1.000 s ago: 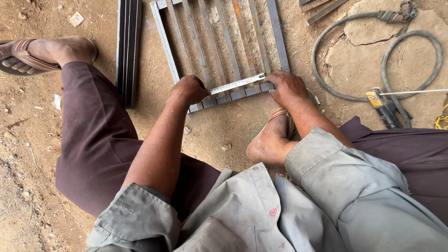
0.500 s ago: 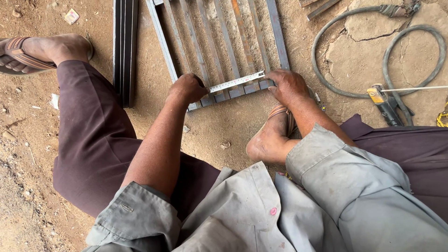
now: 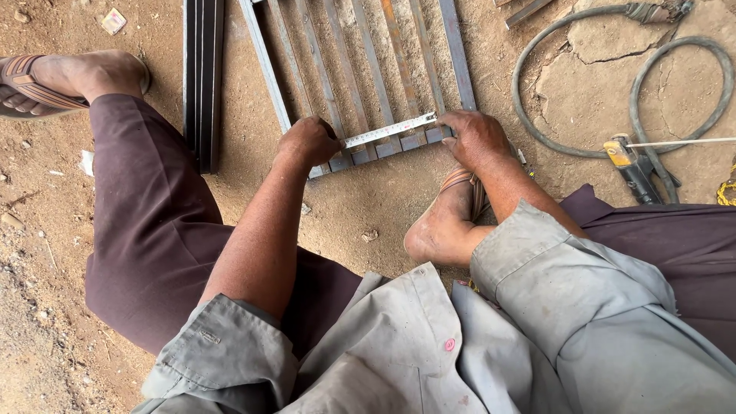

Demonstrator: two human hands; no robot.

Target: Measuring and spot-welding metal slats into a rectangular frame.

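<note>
A metal grille frame (image 3: 360, 69) of several parallel bars lies on the dirt ground in front of me. A tape measure blade (image 3: 387, 130) is stretched across its near end. My left hand (image 3: 307, 142) is closed over the tape's left end at the frame's near left corner. My right hand (image 3: 477, 138) pins the blade's other end near the frame's right side bar. My right foot (image 3: 445, 222) in a sandal rests just below the right hand.
A bundle of dark steel bars (image 3: 203, 77) lies left of the frame. A coiled hose or cable (image 3: 636, 92) and a welding electrode holder (image 3: 636, 165) lie at the right. My left foot (image 3: 69, 77) is stretched out at the far left.
Both hands stay on the tape across the frame's end. The view has shifted slightly; nothing else has visibly moved.
</note>
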